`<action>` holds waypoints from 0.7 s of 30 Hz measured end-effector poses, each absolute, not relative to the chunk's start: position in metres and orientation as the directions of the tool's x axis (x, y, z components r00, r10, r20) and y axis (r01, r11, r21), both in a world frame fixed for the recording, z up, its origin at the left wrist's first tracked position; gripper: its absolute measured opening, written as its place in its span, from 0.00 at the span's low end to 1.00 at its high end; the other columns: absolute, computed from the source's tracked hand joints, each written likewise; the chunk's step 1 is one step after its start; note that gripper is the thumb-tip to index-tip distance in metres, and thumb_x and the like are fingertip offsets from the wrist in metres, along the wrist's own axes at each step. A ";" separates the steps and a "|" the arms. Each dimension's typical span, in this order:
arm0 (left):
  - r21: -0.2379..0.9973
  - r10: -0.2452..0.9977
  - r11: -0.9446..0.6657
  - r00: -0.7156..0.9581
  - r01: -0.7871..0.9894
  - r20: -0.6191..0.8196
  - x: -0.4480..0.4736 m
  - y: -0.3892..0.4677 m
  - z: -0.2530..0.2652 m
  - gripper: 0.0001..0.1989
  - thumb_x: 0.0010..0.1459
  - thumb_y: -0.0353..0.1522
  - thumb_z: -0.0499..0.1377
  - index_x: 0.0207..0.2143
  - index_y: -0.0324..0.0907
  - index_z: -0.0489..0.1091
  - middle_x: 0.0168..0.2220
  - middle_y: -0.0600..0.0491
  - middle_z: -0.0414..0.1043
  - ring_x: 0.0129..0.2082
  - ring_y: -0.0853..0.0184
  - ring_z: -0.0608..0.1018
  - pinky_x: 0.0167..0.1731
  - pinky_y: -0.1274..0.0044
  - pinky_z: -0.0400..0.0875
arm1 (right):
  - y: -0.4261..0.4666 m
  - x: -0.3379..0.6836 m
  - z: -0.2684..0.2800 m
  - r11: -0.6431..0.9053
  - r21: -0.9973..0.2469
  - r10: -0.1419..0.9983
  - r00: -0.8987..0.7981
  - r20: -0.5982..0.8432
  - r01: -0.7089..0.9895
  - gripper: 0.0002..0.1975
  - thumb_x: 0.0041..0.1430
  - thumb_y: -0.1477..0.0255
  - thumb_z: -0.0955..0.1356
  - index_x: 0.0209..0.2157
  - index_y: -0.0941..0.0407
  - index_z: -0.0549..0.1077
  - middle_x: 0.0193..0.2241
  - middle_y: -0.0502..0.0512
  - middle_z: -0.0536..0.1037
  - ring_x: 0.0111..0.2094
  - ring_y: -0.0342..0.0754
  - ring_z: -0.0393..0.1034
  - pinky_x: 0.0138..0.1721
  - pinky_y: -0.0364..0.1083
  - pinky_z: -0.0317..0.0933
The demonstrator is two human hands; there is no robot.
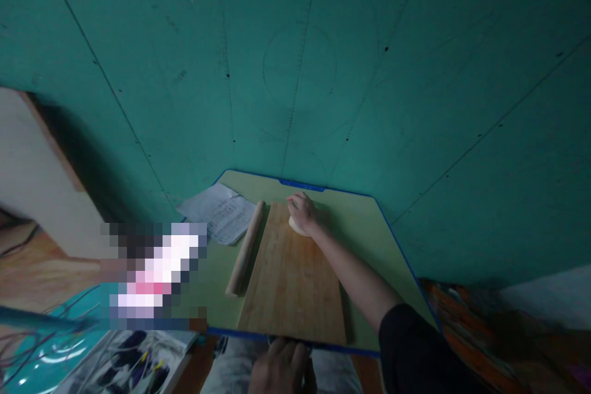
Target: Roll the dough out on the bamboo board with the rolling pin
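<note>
A wooden cutting board (290, 283) lies on a small pale-green table with a blue edge. Near its far end is a pale, rounded piece of dough (298, 228). My right hand (303, 212) reaches over from the right and grips the dough with curled fingers, hiding much of it. Below the table's front edge, over my lap, my left hand (279, 366) is closed with its fingers bent. Something dark shows beside those fingers, but I cannot make out what it is. A wooden rolling pin (247, 249) rests left of the board, untouched.
A printed sheet of paper (224, 215) lies at the table's back left, partly over the edge. Behind rises a green wall (300, 104). A blurred-out bright object (159, 271) covers the table's left side. A box of odds and ends (133, 360) stands lower left.
</note>
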State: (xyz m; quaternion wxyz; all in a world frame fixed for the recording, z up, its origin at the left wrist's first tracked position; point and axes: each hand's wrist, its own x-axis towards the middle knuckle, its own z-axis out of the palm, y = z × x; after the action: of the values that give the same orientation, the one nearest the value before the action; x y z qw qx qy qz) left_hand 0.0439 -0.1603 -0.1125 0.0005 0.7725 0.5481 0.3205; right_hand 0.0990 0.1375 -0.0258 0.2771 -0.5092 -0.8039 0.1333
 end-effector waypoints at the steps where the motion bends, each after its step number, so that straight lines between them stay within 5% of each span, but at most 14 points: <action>1: 0.340 0.842 -0.403 0.199 0.850 0.501 0.043 -0.159 -0.112 0.11 0.49 0.21 0.56 0.29 0.47 0.66 0.25 0.57 0.75 0.26 0.67 0.78 0.22 0.78 0.66 | 0.129 0.103 -0.027 0.474 -0.498 0.879 -0.358 0.314 0.726 0.10 0.63 0.76 0.64 0.35 0.56 0.78 0.43 0.57 0.78 0.49 0.49 0.70 0.54 0.48 0.59; 7: 0.337 0.870 -0.376 0.204 0.863 0.449 0.042 -0.156 -0.100 0.11 0.53 0.21 0.54 0.28 0.45 0.68 0.25 0.55 0.75 0.28 0.66 0.79 0.25 0.79 0.68 | 0.078 0.138 -0.031 0.557 -0.493 0.830 -0.440 0.342 0.668 0.11 0.64 0.75 0.64 0.43 0.53 0.77 0.45 0.56 0.79 0.49 0.49 0.72 0.51 0.48 0.62; 13: 0.310 0.866 -0.391 0.233 0.866 0.442 0.039 -0.155 -0.091 0.10 0.56 0.21 0.54 0.29 0.44 0.70 0.26 0.54 0.76 0.28 0.65 0.79 0.26 0.78 0.69 | 0.050 0.158 -0.019 0.557 -0.581 0.830 -0.394 0.394 0.593 0.15 0.53 0.74 0.70 0.45 0.53 0.73 0.43 0.55 0.76 0.44 0.50 0.72 0.45 0.48 0.65; 17: 0.311 0.896 -0.342 0.208 0.887 0.393 0.040 -0.156 -0.087 0.10 0.56 0.22 0.55 0.28 0.44 0.69 0.27 0.54 0.77 0.30 0.65 0.80 0.28 0.79 0.69 | 0.037 0.165 -0.015 0.510 -0.667 0.859 -0.297 0.416 0.543 0.08 0.53 0.72 0.67 0.38 0.54 0.73 0.36 0.53 0.75 0.39 0.49 0.71 0.42 0.47 0.65; 21: 0.308 0.900 -0.335 0.206 0.891 0.384 0.040 -0.156 -0.083 0.09 0.57 0.22 0.55 0.28 0.43 0.69 0.27 0.54 0.77 0.31 0.65 0.80 0.28 0.79 0.68 | 0.023 0.172 -0.015 0.515 -0.585 0.850 -0.286 0.442 0.627 0.04 0.51 0.70 0.66 0.29 0.53 0.66 0.30 0.50 0.69 0.31 0.47 0.66 0.35 0.45 0.62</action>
State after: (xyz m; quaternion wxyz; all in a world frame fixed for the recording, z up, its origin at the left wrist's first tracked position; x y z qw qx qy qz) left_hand 0.0405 -0.1561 -0.0830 0.0094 0.7763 0.5766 0.2544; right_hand 0.1716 0.0235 -0.0151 0.3704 -0.4690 -0.7875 0.1508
